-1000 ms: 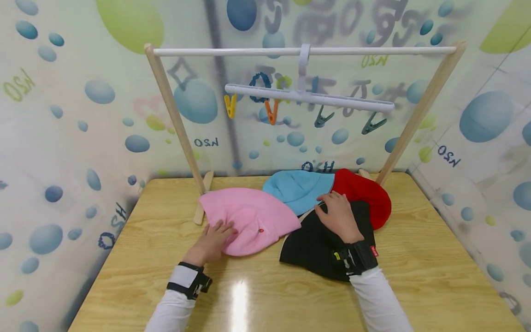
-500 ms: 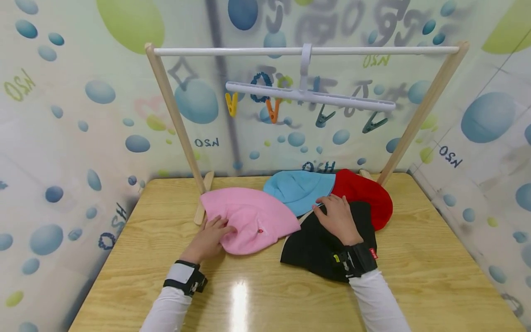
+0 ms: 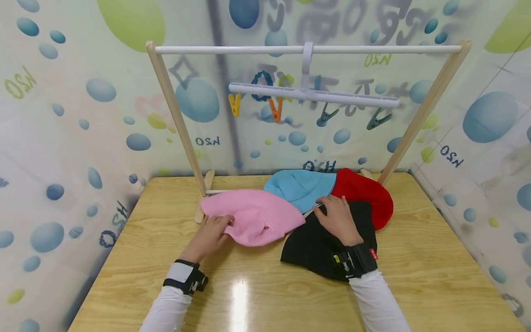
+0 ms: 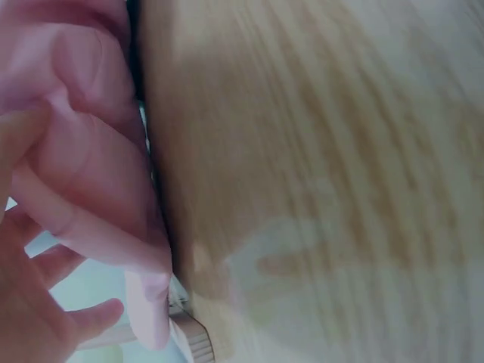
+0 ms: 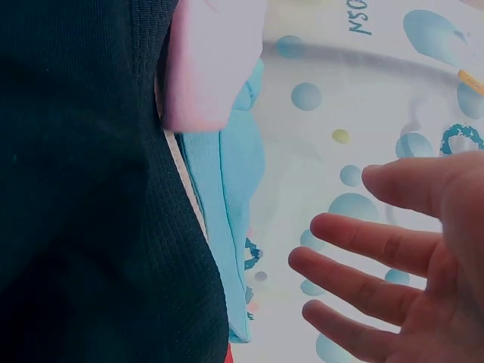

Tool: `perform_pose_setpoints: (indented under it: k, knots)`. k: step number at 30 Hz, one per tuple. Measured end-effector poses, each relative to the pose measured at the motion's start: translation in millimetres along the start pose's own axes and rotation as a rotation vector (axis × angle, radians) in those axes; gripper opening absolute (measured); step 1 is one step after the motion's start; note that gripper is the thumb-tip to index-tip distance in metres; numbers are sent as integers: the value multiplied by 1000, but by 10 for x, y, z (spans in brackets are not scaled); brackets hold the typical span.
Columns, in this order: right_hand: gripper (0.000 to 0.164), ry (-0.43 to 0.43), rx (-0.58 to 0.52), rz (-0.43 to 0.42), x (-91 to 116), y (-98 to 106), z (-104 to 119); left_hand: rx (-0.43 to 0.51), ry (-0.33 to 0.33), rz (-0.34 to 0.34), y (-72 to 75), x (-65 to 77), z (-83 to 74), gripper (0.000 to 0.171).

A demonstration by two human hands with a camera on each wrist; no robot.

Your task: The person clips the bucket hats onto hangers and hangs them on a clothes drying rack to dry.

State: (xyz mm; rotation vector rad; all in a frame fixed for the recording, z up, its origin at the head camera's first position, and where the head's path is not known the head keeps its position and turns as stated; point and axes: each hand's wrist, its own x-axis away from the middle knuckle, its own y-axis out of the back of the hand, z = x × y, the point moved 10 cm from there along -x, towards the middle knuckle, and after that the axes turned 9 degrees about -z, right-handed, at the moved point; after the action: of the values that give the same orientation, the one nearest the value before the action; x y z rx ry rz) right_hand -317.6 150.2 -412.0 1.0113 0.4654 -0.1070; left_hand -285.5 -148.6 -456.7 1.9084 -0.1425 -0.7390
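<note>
A pink bucket hat (image 3: pixel 259 214) with a small red motif lies on the table, and my left hand (image 3: pixel 209 236) pinches its left edge. In the left wrist view, thumb and fingers are around a fold of the pink cloth (image 4: pixel 106 159). My right hand (image 3: pixel 338 219) is over a black hat (image 3: pixel 311 249), its fingers near the upper edge. The right wrist view shows the right hand (image 5: pixel 393 257) with fingers spread and nothing in them. Behind the black hat are a light blue hat (image 3: pixel 294 184) and a red hat (image 3: pixel 375 205).
A wooden rack with a white rail (image 3: pixel 232 49) stands at the back of the table (image 3: pixel 257 290). From the rail hangs a white hanger (image 3: pixel 269 91) with a yellow clip (image 3: pixel 234 105), an orange clip (image 3: pixel 276 110) and two dark green clips (image 3: pixel 378 120). A patterned wall is behind.
My left hand first lay flat on the pink hat, then drew back to its left edge and now pinches it. The hat's front edge has risen. The right hand has stayed put.
</note>
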Motion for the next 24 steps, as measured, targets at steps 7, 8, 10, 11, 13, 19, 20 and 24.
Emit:
perform_pose_setpoints:
  k: [7, 8, 10, 11, 13, 19, 20, 24]
  knots:
    - [21, 8, -4, 1, 6, 18, 10, 17, -58, -65, 80, -91, -91, 13]
    - [22, 10, -11, 5, 7, 19, 12, 18, -74, -77, 98, -105, -111, 12]
    - [23, 6, -28, 23, 9, 13, 11, 18, -106, -104, 133, -133, -145, 11]
    - [24, 2, -40, 35, 10, 7, 8, 17, -117, -117, 152, -148, -157, 11]
    - [26, -9, -67, 65, 13, -14, 1, 21, -135, -146, 195, -179, -180, 12]
    - [26, -15, -113, 122, 15, -58, 2, 50, -152, -203, 313, -280, -244, 13]
    - [26, -8, -118, 126, 15, -61, 11, 50, -150, -208, 332, -295, -254, 12]
    - [26, 25, -132, 139, 13, -69, 53, 61, -119, -206, 387, -355, -263, 8]
